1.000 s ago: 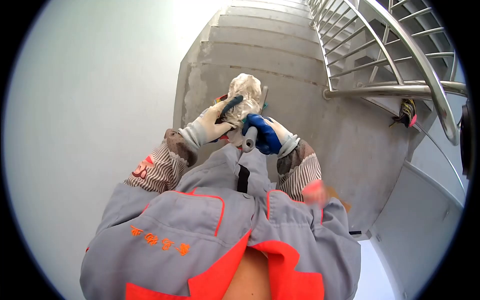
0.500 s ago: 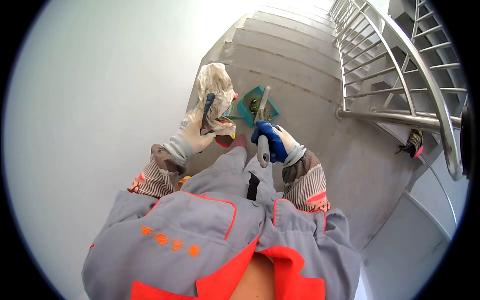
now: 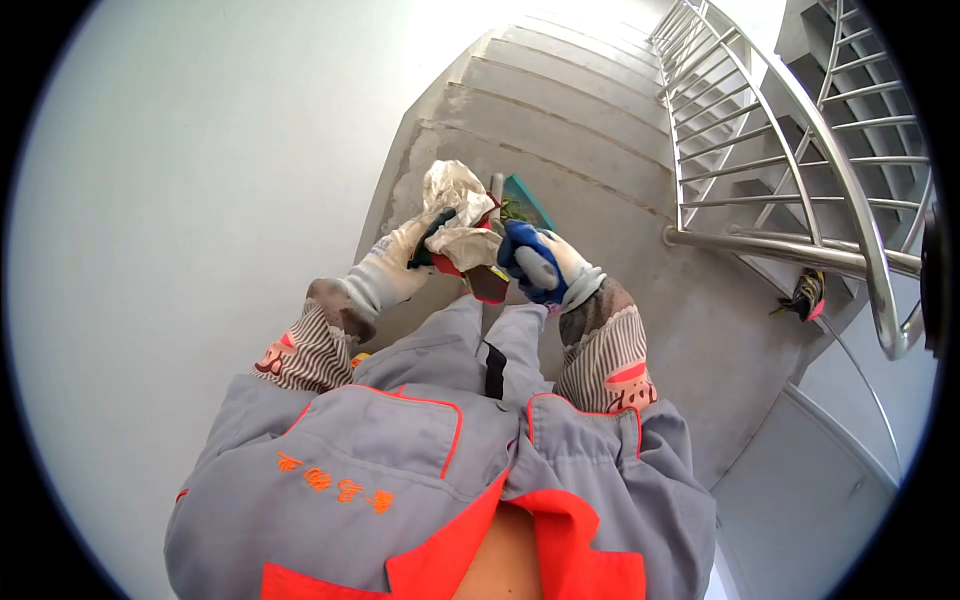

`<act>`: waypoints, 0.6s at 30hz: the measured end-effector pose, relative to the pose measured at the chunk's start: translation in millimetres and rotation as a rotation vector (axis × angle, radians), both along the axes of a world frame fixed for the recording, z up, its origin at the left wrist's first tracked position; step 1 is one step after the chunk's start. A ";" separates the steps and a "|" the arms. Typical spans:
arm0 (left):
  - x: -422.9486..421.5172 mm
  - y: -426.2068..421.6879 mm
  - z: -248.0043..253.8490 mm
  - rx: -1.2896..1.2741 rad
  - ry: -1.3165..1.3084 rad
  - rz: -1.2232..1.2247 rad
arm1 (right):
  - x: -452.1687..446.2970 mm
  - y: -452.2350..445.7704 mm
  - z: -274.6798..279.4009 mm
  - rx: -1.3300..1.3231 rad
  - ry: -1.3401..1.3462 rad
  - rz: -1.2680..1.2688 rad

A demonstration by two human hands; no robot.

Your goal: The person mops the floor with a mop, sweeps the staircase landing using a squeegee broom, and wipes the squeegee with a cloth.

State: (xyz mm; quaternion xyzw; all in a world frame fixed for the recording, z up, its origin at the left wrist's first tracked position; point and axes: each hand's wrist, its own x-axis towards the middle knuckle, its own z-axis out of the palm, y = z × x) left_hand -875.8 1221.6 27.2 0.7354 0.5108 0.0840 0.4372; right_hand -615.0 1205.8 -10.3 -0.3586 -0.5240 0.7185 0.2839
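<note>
My left hand (image 3: 400,258), in a white glove with dark fingertips, is closed around a crumpled cream sheet (image 3: 455,188), either paper or thin plastic. Below it hangs a red-edged, dark piece of packaging (image 3: 486,284), partly hidden by the sheet. In a white and blue glove, my right hand (image 3: 545,258) grips a thick grey handle (image 3: 537,268), apparently that of the dustpan. The sheet nearly meets my right fingers. Beyond both hands sits the teal dustpan (image 3: 533,203), largely covered, with green leaves (image 3: 514,210) in it.
Concrete steps (image 3: 570,95) rise ahead. A steel railing (image 3: 800,245) runs along the right, with a dark shoe-like object (image 3: 806,295) near its base. The white wall (image 3: 200,250) bounds the left side.
The crumpled sheet and packaging have shifted right and lower, toward my right hand. The handle has tilted, its end now facing me, and more of the dustpan is covered.
</note>
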 end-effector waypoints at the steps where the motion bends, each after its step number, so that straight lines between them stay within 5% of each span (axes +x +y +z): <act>1: -3.4 -0.8 0.2 0.002 -0.003 0.000 | 7.3 1.5 0.0 -0.013 0.045 -0.001; 5: -4.8 -1.1 45.8 0.231 -0.090 -0.118 | 24.6 -1.7 -1.0 -0.029 0.175 0.008; 9: -30.7 7.8 68.3 0.150 -0.451 0.473 | 22.2 -6.8 0.5 -0.072 0.059 0.005; 10: -31.7 9.0 71.1 0.225 -0.342 0.595 | 19.1 -9.0 -4.8 -0.013 0.020 -0.015; 13: -30.5 29.0 87.0 0.625 0.091 0.170 | 15.4 -7.4 3.4 -0.190 -0.017 -0.036; 16: -10.6 28.1 63.4 0.719 0.172 -0.159 | 20.1 -5.3 4.5 0.174 -0.082 -0.024; 18: 23.3 25.8 62.1 0.459 0.199 -0.218 | 28.6 -5.7 9.5 0.147 -0.002 -0.001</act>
